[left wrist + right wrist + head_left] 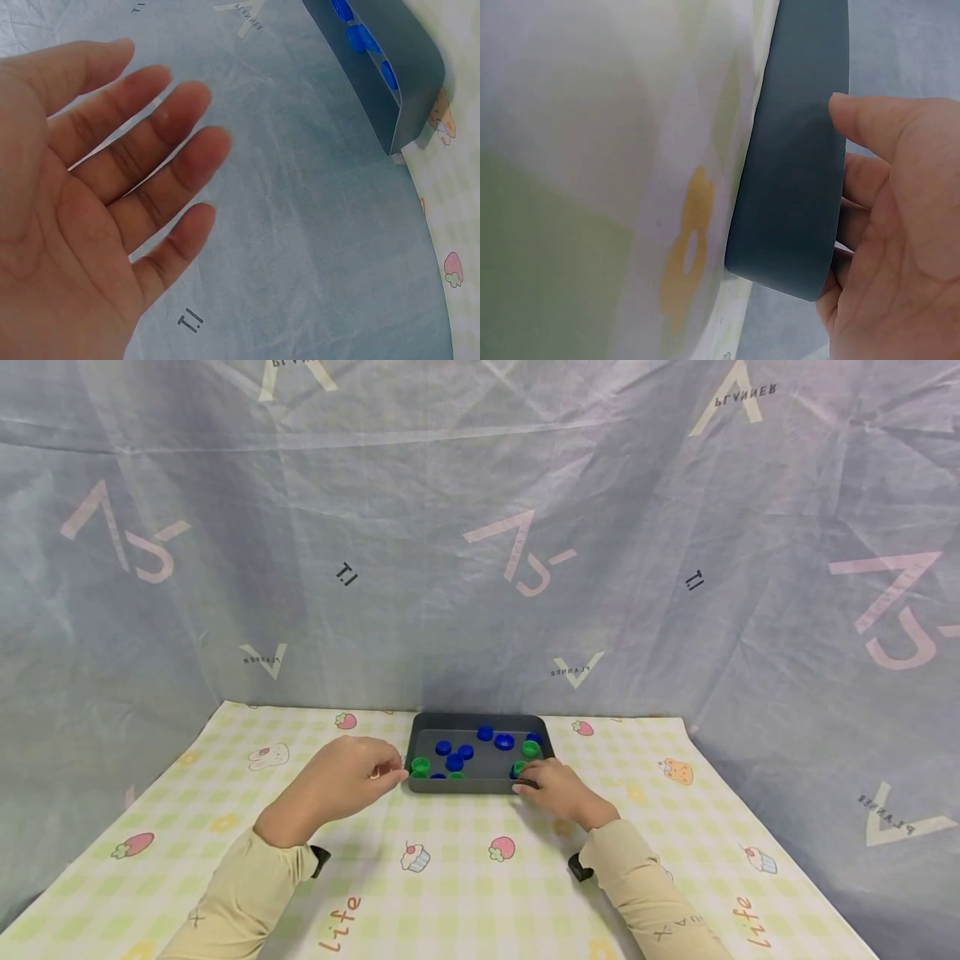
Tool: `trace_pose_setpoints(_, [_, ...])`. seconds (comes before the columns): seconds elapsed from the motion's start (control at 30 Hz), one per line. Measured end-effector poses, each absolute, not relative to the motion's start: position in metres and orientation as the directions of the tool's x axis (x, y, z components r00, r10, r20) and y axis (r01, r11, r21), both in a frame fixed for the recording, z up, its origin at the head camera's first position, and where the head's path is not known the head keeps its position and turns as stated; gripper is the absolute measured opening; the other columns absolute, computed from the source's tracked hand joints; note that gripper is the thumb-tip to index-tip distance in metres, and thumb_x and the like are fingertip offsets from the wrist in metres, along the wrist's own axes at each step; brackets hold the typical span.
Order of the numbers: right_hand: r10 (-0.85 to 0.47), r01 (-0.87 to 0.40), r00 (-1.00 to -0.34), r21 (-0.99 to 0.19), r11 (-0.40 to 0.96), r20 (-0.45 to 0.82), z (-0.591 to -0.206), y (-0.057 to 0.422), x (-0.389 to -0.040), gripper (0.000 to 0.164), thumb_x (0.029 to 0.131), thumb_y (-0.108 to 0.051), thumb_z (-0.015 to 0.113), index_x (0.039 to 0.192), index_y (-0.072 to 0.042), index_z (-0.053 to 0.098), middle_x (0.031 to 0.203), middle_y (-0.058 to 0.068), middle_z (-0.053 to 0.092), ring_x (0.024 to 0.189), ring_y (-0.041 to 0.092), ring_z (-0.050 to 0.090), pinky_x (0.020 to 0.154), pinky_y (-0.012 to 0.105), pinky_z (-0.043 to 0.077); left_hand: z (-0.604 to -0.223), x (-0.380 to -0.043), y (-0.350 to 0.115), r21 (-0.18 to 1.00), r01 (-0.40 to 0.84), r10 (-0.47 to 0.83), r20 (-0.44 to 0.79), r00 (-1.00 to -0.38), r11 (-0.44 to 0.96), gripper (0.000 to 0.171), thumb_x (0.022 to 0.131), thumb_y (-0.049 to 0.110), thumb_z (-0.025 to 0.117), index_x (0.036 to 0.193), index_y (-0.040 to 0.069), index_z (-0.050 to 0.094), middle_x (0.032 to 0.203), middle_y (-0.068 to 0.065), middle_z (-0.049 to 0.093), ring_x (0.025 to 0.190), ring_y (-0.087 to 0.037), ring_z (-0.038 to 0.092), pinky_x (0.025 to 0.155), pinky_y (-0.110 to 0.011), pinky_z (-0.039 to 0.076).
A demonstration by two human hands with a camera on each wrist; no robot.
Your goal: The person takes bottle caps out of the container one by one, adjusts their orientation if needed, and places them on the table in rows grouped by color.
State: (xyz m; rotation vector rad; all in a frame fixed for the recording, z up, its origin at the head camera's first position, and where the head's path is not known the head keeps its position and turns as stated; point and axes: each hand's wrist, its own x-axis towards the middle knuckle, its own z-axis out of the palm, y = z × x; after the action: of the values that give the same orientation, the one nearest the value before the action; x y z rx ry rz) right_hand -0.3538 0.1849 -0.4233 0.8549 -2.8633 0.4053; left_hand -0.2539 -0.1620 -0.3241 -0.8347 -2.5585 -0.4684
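A dark grey tray (480,786) holds several blue bottle caps (504,742) and green bottle caps (531,748). Just left of the tray's front left corner is my left hand (348,781); in the left wrist view its fingers are spread, loosely bent and hold nothing. My right hand (558,787) straddles the front wall near the right corner, fingers inside by a green cap (520,767). In the right wrist view the thumb (862,116) lies at the rim on the outer side. The tray wall hides the other fingertips, so their grip cannot be made out.
A green-and-white checked tablecloth (457,902) printed with strawberries and cupcakes covers the table. Behind the tray hangs a grey printed cloth (420,627), which also encloses both sides. The tray stands close to the table's back edge.
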Motion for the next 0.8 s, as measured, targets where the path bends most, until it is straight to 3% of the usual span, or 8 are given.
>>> trace_pose_setpoints(0.53, [-0.512, -0.543, -0.839, -0.223, 0.81, 0.185, -0.4224, 0.1855, -0.354, 0.029, 0.099, -0.024, 0.062, 0.115, -0.003, 0.073, 0.12, 0.014, 0.067, 0.113, 0.035, 0.059, 0.097, 0.053, 0.045, -0.3239, -0.2533, -0.1605, 0.181, 0.607, 0.48, 0.458, -0.748, 0.773, 0.011, 0.091, 0.027, 0.073, 0.08, 0.026, 0.07, 0.072, 0.02, 0.059, 0.064, 0.001, 0.05, 0.064, -0.027, 0.047])
trace_pose_setpoints(0.8, [-0.5, -0.537, -0.843, -0.279, 0.796, 0.197, -0.4212, 0.1858, -0.3538, 0.021, 0.094, -0.006, 0.062, 0.111, -0.001, 0.073, 0.114, 0.011, 0.067, 0.11, 0.032, 0.062, 0.095, 0.049, 0.049, -0.3242, -0.2511, -0.1591, 0.188, 0.604, 0.479, 0.451, -0.753, 0.774, 0.011, 0.091, 0.027, 0.072, 0.08, 0.025, 0.07, 0.072, 0.019, 0.059, 0.063, 0.001, 0.05, 0.064, -0.027, 0.047])
